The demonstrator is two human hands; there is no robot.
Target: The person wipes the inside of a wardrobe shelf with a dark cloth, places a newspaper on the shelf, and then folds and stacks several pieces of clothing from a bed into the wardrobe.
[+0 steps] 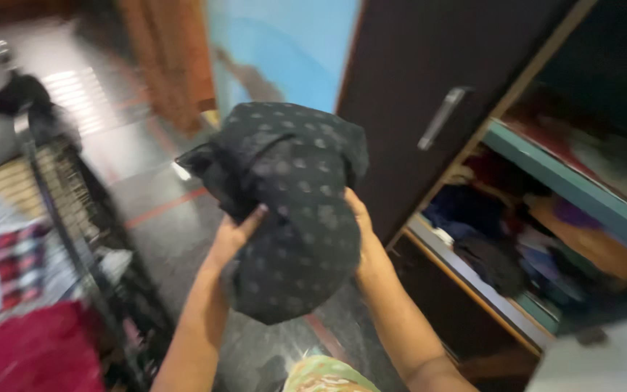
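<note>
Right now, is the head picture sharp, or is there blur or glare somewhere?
Head view: motion blur smears the drying rack and the wardrobe shelves; the dark dotted cloth between the left hand and right hand is soft too; bright glare marks the floor.

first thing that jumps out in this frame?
The dark dotted cloth, bundled up at centre frame, held between the left hand and the right hand. To the right, an open wardrobe shows shelves stuffed with mixed clothes; at lower left lies a red cloth.
</note>
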